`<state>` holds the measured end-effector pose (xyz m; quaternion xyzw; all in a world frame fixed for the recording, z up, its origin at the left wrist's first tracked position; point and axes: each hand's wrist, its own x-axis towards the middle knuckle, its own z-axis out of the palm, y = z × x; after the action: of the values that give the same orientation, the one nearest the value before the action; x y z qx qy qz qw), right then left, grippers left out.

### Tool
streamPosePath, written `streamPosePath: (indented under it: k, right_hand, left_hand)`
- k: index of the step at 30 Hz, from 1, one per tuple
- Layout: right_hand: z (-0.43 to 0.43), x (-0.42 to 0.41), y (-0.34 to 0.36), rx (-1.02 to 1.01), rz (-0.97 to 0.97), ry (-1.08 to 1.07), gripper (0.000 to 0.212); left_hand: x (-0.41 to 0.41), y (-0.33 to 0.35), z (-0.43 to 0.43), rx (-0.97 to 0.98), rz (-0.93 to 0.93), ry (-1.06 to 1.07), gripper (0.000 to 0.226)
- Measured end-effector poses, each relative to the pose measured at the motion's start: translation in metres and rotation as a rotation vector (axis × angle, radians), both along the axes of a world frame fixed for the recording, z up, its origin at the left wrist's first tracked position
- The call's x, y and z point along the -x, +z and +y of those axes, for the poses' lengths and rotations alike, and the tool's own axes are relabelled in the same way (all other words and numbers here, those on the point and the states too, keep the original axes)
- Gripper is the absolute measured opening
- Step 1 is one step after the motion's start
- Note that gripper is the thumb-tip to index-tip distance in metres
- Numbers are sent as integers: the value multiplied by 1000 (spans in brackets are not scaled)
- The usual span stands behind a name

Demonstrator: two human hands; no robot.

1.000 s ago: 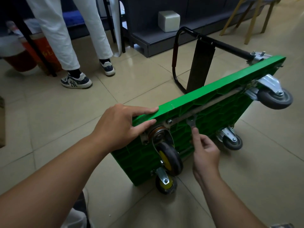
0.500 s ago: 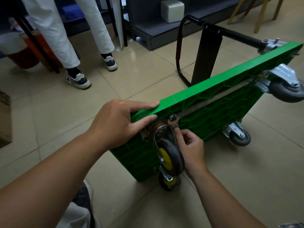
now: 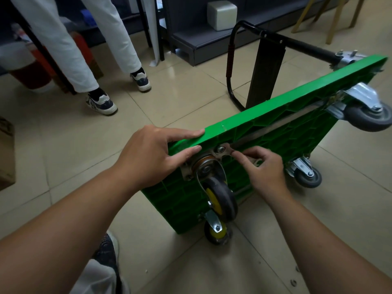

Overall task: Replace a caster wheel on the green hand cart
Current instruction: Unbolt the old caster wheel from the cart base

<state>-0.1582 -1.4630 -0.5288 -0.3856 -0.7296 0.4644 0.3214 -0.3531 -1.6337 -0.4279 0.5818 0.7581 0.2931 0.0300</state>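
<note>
The green hand cart [image 3: 282, 132] stands on its side on the tiled floor, underside toward me. My left hand [image 3: 152, 153] rests on its upper edge with straight fingers, right above a black caster with a yellow hub [image 3: 219, 198]. My right hand [image 3: 263, 166] pinches a small metal wrench [image 3: 230, 152], whose jaw sits at a bolt [image 3: 220, 149] on that caster's mounting plate. A second yellow-hubbed caster [image 3: 217, 232] touches the floor below. Two grey casters [image 3: 369, 117] [image 3: 307, 177] are at the far end.
The cart's black folding handle [image 3: 265, 49] lies on the floor behind it. A person in white trousers and sneakers [image 3: 101, 100] stands at the back left. A dark low shelf with a pale box [image 3: 221, 14] and wooden chair legs [image 3: 333, 20] are behind. Small screws [image 3: 293, 282] lie near my right forearm.
My right hand has moved up with the wrench from the metal strip to the caster's mounting bolt and swung the handle out to the right. My left hand has stayed on the cart's edge.
</note>
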Motion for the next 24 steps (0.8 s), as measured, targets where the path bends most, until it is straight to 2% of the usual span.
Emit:
streamPosePath:
  k: [3,7,12,15,17,19,20,22,24]
  right_hand:
    - [13,-11,17,-203,-141,-7,37]
    - [23,-15,58,-698,-299,30,58]
    - [25,0,132,-1305,-489,253,48]
    - [17,19,156,-1551,-597,381,44]
    - [15,24,160,-1637,-599,404,43]
    - [20,15,157,-1628,-534,395,43]
    - [25,5,151,-1551,-475,366,43]
    - [34,-18,135,-1197,-308,215,43]
    - [36,-38,115,-685,-65,-42,40]
  left_hand:
    - [2,0,1,8,-2,-2,43]
    - [3,-1,0,-5,-3,-6,41]
    - [-1,2,-1,-6,19,-8,48]
    - [-1,3,0,1,14,-14,51]
    - [-1,3,-1,6,6,-18,51]
    - [-2,3,-1,7,8,-16,50]
    - [-2,3,-1,5,11,-15,49]
    - [-3,3,-1,4,10,-12,48]
    - [-3,2,-1,-5,12,-8,48]
